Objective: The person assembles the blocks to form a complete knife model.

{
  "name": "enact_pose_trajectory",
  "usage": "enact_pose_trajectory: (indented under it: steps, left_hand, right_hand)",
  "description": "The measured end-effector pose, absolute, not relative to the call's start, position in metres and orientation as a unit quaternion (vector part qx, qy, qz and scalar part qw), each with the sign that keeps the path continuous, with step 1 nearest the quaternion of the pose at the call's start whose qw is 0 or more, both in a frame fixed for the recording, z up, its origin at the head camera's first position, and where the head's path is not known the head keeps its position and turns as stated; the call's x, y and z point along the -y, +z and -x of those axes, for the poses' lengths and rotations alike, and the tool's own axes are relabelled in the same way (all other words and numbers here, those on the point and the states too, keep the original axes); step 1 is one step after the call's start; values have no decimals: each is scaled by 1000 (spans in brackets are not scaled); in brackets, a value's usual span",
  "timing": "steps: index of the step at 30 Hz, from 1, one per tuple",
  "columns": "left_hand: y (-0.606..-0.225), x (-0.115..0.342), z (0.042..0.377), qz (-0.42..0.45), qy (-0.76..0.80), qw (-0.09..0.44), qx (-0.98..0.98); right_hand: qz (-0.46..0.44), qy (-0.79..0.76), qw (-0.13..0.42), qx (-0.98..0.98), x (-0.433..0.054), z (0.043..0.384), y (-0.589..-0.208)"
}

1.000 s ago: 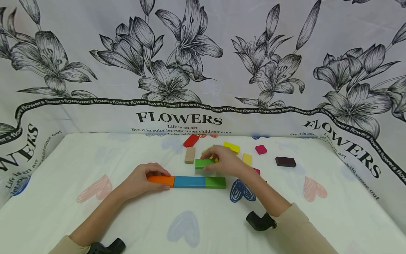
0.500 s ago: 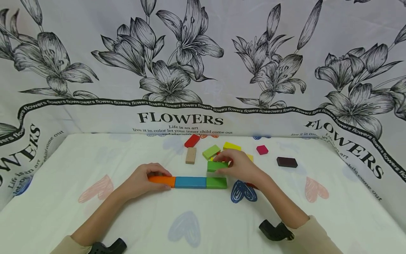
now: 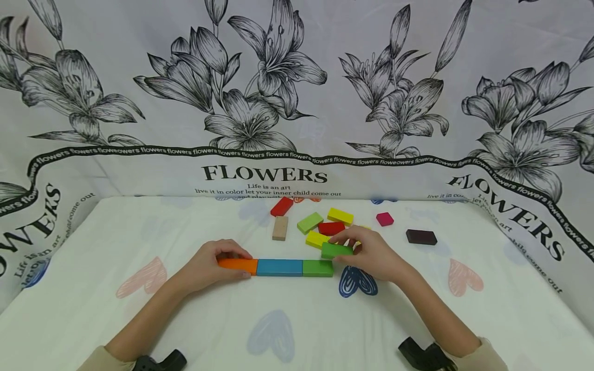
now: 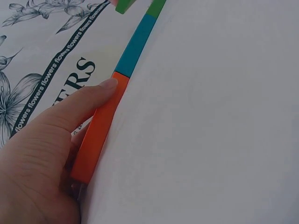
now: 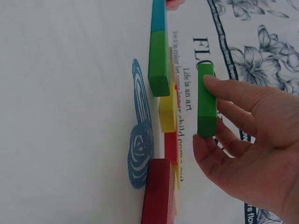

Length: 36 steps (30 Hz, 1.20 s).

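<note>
Pinching the loose green block (image 3: pixel 336 251) near the right end of the row (image 3: pixel 279 268), your right hand (image 3: pixel 375 252) seems at the adding step; next likely calls for lowering and squaring up. Your left hand (image 3: pixel 208 261) grips the orange end block (image 3: pixel 240 265).

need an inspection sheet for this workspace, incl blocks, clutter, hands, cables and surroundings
Surface: heart-printed white cloth
Job's things: orange block, blue block and green block end to end in a row; second green block held apart from it
Clutter: scattered tan block, pink block, dark block, light green block, red blocks, yellow blocks
Grippers: left hand grips the orange block; right hand holds the second green block
Cables: nothing seen
Surroundings: flower-printed fabric behind
</note>
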<state>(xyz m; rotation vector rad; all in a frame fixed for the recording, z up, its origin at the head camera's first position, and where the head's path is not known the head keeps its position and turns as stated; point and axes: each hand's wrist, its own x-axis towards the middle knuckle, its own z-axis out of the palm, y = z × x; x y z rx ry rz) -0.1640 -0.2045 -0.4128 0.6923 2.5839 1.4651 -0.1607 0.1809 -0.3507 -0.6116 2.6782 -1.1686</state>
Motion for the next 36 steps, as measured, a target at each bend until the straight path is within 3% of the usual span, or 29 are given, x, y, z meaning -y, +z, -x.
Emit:
enact_pose_trajectory:
  steps: [21, 36]
  left_hand:
    - [-413, 204, 165, -234, 485, 44, -842]
    - [-412, 204, 164, -228, 479, 46, -846]
  right_hand:
    - [189, -396, 143, -887, -197, 140, -356]
    - [187, -386, 110, -896, -203, 142, -362]
